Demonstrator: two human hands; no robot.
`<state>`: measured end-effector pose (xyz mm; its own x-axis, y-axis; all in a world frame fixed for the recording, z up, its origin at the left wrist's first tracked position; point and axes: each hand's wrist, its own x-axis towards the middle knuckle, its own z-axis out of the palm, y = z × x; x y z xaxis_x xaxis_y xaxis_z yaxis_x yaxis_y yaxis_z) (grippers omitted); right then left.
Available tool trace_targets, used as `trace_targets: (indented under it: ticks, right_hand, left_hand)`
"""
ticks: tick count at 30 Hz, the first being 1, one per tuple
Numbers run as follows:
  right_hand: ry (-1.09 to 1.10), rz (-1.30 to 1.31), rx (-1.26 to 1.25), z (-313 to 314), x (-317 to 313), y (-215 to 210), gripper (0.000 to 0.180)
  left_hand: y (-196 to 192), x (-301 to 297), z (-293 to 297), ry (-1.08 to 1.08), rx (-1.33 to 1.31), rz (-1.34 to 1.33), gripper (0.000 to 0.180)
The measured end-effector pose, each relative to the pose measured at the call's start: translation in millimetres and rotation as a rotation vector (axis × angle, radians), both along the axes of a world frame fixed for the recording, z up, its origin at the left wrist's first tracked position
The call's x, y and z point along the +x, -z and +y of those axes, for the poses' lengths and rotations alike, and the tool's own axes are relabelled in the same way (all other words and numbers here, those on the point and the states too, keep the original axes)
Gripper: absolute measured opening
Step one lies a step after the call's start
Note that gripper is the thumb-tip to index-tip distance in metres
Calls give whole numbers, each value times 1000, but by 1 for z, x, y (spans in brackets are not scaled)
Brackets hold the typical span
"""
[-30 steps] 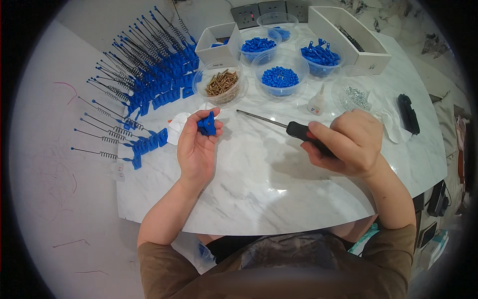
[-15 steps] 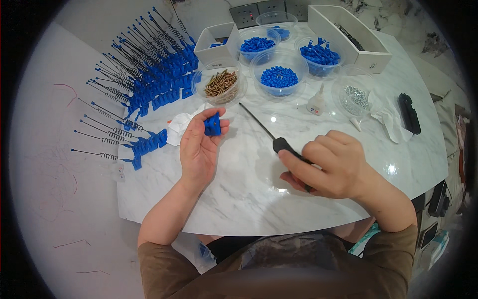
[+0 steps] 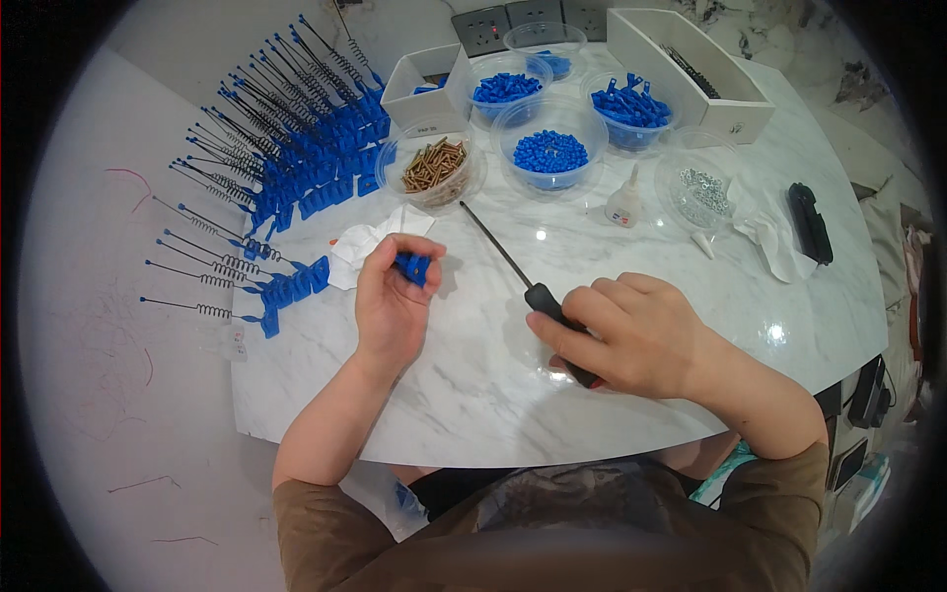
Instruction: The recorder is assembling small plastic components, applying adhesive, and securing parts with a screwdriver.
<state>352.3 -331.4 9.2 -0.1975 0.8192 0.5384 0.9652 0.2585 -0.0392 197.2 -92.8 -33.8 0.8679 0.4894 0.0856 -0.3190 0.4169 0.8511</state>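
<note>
My left hand (image 3: 393, 301) is closed around a small blue plastic part (image 3: 412, 267), partly hidden by the fingers. My right hand (image 3: 626, 331) grips the black handle of a screwdriver (image 3: 501, 249). Its long dark shaft points up and to the left, with the tip near a clear tub of brass-coloured screws (image 3: 435, 165). The tip stands apart from the blue part. A crumpled white tissue (image 3: 357, 253) lies just behind my left hand. To the left stand rows of blue pieces (image 3: 296, 286) with dark springs and rods.
Behind my hands are clear tubs of small blue beads (image 3: 550, 153), blue parts (image 3: 631, 103) and silver nuts (image 3: 702, 189). A small white bottle (image 3: 623, 200) stands before them. White boxes (image 3: 745, 116) line the back. A black tool (image 3: 810, 224) lies at the right.
My left hand has tilted the blue part, so more of it is behind the fingers. My right hand and the screwdriver have shifted slightly left.
</note>
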Motion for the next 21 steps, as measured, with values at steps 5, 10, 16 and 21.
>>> trace_targets:
  ticks: [5,10,16,21]
  right_hand:
    - [143,67,-25,-5,1,-9,44]
    - [155,84,167,-7,7,-13,42]
    - [-7,275,337,-15,8,-22,41]
    - [-101,319,320,-13,9,-15,41]
  left_hand:
    - [-13,11,-10,-60,-165,15,46]
    - [-11,13,-10,-82,-177,19,47]
    - [-5,9,-2,-100,-215,-6,48]
    - [-4,7,-1,-48,-232,-37,47]
